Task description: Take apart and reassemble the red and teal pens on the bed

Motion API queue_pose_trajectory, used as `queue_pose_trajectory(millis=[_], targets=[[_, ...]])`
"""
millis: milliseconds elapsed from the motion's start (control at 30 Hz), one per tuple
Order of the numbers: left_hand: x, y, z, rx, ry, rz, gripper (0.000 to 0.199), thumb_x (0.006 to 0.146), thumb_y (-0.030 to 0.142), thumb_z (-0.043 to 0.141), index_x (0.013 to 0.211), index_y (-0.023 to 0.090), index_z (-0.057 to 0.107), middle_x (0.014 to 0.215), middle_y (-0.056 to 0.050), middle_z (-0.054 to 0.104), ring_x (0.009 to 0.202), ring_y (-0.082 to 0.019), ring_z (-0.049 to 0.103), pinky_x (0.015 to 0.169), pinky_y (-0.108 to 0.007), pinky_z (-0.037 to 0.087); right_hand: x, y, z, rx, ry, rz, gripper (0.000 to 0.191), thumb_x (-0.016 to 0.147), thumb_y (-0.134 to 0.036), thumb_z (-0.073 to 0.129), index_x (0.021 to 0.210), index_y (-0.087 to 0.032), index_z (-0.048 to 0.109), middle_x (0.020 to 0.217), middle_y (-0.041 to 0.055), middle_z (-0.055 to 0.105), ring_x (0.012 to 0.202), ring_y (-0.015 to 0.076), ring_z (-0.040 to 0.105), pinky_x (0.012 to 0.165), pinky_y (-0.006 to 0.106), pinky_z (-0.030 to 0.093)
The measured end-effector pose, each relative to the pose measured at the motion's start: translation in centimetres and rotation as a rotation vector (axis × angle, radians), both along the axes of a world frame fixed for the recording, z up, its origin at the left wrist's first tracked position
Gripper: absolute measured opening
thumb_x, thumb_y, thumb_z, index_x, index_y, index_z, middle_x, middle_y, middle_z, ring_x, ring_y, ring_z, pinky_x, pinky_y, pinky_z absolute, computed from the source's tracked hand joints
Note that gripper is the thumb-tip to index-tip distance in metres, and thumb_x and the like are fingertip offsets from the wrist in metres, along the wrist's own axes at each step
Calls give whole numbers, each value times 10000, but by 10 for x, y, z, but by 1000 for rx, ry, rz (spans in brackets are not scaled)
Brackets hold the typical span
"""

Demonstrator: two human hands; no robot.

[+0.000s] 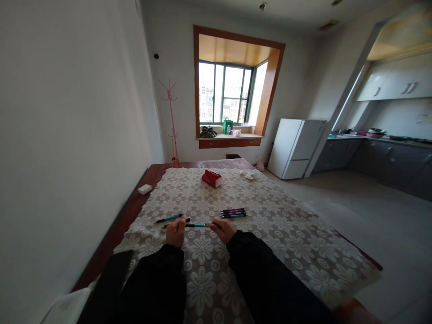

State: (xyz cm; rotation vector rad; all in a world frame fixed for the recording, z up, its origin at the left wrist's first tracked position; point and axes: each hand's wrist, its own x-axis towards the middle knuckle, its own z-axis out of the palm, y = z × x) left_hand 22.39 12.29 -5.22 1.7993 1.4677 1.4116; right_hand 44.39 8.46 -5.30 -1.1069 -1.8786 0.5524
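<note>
A blue-and-black pen stretches level between my two hands, just above the patterned tablecloth. My left hand is closed around its left part, and my right hand pinches its right end, where a silvery tip shows. Beyond my left hand, another blue-and-black pen lies slanted on the cloth. A dark pen end pokes out beside my left fingers; the rest of it is hidden. Several pens, blue or red with black, lie side by side beyond my right hand.
Farther back on the table are a red tissue pack and some white crumpled pieces. A small white box sits on the wooden left edge by the wall. A dark flat object lies near my left sleeve. A white fridge stands beyond.
</note>
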Motion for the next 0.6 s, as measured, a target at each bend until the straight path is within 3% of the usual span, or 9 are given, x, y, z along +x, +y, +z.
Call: queue_pose_trajectory(millis=[167, 300, 433, 600], targets=[[-3, 1, 0, -30, -63, 21, 444, 811, 470, 390, 464, 214, 283, 422, 61, 260, 437, -90, 291, 461, -233, 251, -6, 4, 1, -321, 610, 268, 471, 868, -535, 500, 1074, -132, 630, 631, 25, 602, 526, 126, 540, 508, 250, 405], [-3, -2, 2, -51, -144, -4, 455, 818, 484, 396, 461, 212, 318, 394, 65, 286, 409, -87, 298, 439, -231, 251, -7, 3, 5, -477, 867, 468, 449, 808, -480, 631, 1068, -113, 654, 745, 95, 672, 675, 184, 631, 575, 282, 464], [4, -10, 7, -52, -167, -135, 485, 812, 509, 388, 440, 208, 310, 397, 63, 289, 398, -78, 289, 436, -232, 246, -3, 3, 4, -459, 963, 416, 373, 778, -436, 685, 960, -111, 693, 699, 88, 681, 599, 154, 617, 558, 260, 454], [6, -11, 11, -97, -149, -130, 500, 816, 530, 393, 439, 206, 337, 395, 59, 322, 400, -82, 319, 447, -235, 268, 1, 2, 5, -538, 1015, 415, 407, 768, -482, 670, 978, -132, 675, 740, 80, 676, 691, 195, 643, 579, 290, 471]])
